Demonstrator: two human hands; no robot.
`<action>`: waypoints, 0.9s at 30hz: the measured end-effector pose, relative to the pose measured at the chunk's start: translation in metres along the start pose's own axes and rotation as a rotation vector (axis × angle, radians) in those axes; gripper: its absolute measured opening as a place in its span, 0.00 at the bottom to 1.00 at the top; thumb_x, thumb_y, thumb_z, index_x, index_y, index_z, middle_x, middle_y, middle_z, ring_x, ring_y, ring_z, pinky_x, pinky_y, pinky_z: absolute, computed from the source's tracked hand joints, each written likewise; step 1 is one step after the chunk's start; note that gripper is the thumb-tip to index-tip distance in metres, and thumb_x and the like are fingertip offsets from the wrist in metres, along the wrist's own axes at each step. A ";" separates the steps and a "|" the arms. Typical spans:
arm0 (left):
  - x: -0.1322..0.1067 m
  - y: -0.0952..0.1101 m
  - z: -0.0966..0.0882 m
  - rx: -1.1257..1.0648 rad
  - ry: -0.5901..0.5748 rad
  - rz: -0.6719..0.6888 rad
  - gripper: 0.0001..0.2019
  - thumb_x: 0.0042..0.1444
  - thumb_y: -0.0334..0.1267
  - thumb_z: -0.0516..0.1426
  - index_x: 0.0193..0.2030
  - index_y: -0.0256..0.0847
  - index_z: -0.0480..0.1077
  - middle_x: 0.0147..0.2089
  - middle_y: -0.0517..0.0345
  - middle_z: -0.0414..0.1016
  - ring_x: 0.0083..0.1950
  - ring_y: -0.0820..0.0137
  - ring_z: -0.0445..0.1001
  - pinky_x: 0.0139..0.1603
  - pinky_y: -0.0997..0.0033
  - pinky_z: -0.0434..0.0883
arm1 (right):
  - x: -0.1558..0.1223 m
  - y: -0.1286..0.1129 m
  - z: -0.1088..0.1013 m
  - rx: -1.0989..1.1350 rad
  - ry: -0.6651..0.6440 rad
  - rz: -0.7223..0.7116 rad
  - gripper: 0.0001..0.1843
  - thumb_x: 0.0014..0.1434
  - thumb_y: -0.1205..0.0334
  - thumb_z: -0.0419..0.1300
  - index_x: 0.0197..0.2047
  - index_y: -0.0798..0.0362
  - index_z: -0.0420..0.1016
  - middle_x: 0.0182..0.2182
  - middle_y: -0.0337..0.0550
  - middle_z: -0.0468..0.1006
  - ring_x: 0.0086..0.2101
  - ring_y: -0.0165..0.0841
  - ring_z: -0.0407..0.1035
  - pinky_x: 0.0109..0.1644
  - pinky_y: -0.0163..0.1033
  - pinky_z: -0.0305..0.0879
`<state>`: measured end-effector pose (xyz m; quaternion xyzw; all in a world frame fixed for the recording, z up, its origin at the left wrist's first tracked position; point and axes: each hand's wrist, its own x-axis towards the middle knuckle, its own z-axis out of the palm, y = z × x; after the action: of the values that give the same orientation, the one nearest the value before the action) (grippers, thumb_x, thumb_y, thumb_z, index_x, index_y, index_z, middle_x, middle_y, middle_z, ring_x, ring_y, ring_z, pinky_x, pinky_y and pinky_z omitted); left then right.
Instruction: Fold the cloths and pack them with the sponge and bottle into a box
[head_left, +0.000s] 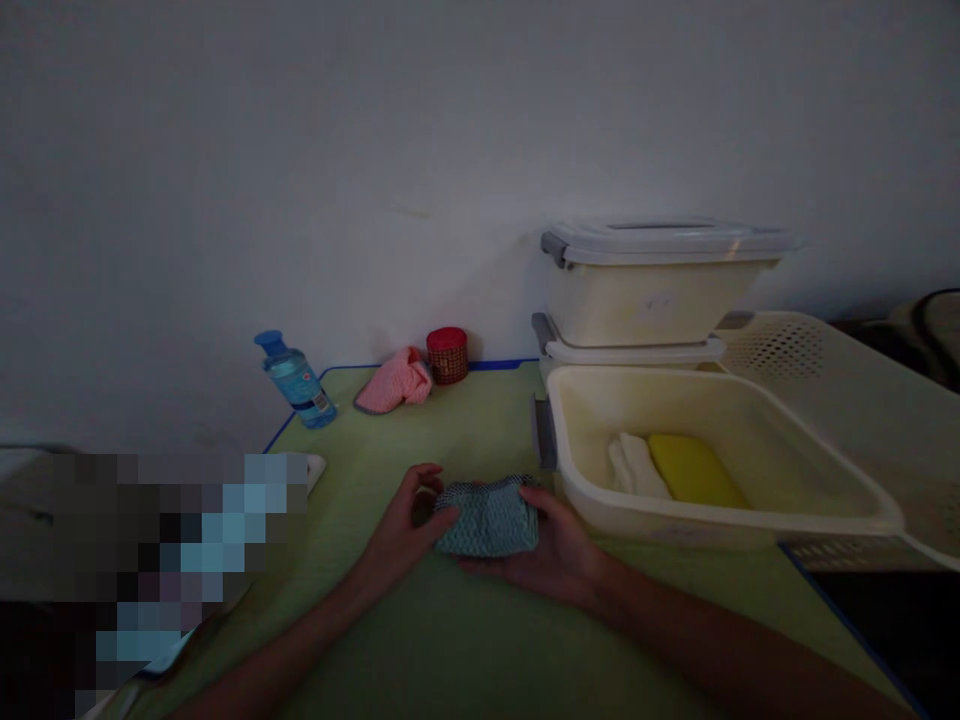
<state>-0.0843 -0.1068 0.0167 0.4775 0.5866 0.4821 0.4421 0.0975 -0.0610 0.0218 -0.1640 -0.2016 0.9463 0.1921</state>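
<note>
A folded teal cloth with a dark checked edge is held just above the green tabletop, between my two hands. My right hand grips its right side, thumb on top and fingers underneath. At the left end, my left hand pinches the cloth with its thumb in front; some of its fingers curl behind and are partly hidden. To the right stands an uncovered cream bin, which holds a folded white cloth and a folded yellow cloth.
Toward the back lie a crumpled pink cloth and a red-lidded round container. A blue bottle stands at the left edge. Lidded bins are stacked behind the cream bin, beside a perforated white basket. A pixelated patch covers the lower left.
</note>
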 end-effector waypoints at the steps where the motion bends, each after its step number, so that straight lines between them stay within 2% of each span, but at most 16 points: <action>1: 0.001 0.000 -0.001 0.003 -0.021 -0.023 0.23 0.44 0.41 0.59 0.46 0.41 0.57 0.39 0.59 0.65 0.34 0.72 0.68 0.32 0.72 0.65 | -0.001 0.000 0.001 -0.008 -0.024 0.013 0.29 0.43 0.52 0.62 0.48 0.55 0.67 0.43 0.48 0.74 0.45 0.40 0.68 0.52 0.50 0.57; 3: 0.004 0.001 -0.003 -0.006 -0.079 -0.052 0.24 0.43 0.41 0.60 0.46 0.40 0.57 0.37 0.59 0.66 0.34 0.70 0.69 0.33 0.71 0.65 | -0.002 0.001 0.002 -0.009 -0.039 0.031 0.29 0.42 0.52 0.63 0.48 0.56 0.67 0.42 0.48 0.75 0.44 0.40 0.68 0.52 0.50 0.57; 6: 0.005 0.004 -0.005 -0.015 -0.131 -0.038 0.23 0.42 0.39 0.60 0.46 0.39 0.58 0.32 0.62 0.67 0.32 0.71 0.68 0.32 0.72 0.63 | -0.006 0.005 0.005 -0.030 0.024 0.025 0.29 0.41 0.49 0.65 0.45 0.56 0.69 0.42 0.48 0.74 0.43 0.39 0.69 0.52 0.50 0.58; 12: -0.004 0.015 0.001 0.025 -0.102 0.048 0.18 0.40 0.35 0.61 0.40 0.39 0.63 0.32 0.61 0.67 0.32 0.72 0.69 0.31 0.74 0.64 | -0.025 0.013 0.033 -0.202 0.161 -0.124 0.38 0.33 0.61 0.72 0.50 0.46 0.66 0.52 0.45 0.68 0.46 0.41 0.68 0.45 0.47 0.65; 17: -0.013 0.032 0.008 0.053 -0.020 0.154 0.14 0.40 0.34 0.62 0.35 0.39 0.64 0.30 0.62 0.68 0.33 0.72 0.69 0.32 0.74 0.65 | -0.046 0.015 0.060 -0.237 0.250 -0.182 0.39 0.33 0.66 0.70 0.51 0.45 0.65 0.50 0.44 0.69 0.48 0.41 0.66 0.46 0.47 0.66; 21: -0.017 0.052 0.011 0.074 0.071 0.216 0.14 0.39 0.35 0.62 0.34 0.40 0.64 0.27 0.65 0.65 0.29 0.74 0.66 0.29 0.76 0.64 | -0.061 0.012 0.073 -0.209 0.346 -0.282 0.33 0.35 0.67 0.65 0.48 0.48 0.65 0.46 0.43 0.71 0.48 0.41 0.65 0.45 0.50 0.67; 23: -0.019 0.063 0.014 0.075 0.077 0.250 0.14 0.39 0.36 0.62 0.33 0.40 0.64 0.27 0.65 0.64 0.29 0.75 0.66 0.29 0.76 0.64 | -0.068 0.009 0.079 -0.212 0.397 -0.332 0.30 0.36 0.66 0.64 0.46 0.49 0.66 0.45 0.43 0.72 0.47 0.40 0.66 0.44 0.49 0.69; 27: -0.022 0.087 0.023 0.090 0.055 0.314 0.14 0.40 0.36 0.62 0.34 0.40 0.65 0.28 0.65 0.63 0.29 0.75 0.66 0.29 0.77 0.65 | -0.080 0.000 0.090 -0.325 0.489 -0.373 0.27 0.36 0.63 0.68 0.43 0.52 0.68 0.43 0.45 0.73 0.43 0.38 0.68 0.40 0.44 0.71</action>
<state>-0.0472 -0.1182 0.1011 0.5693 0.5374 0.5315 0.3233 0.1321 -0.1238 0.1184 -0.3749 -0.3239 0.7833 0.3756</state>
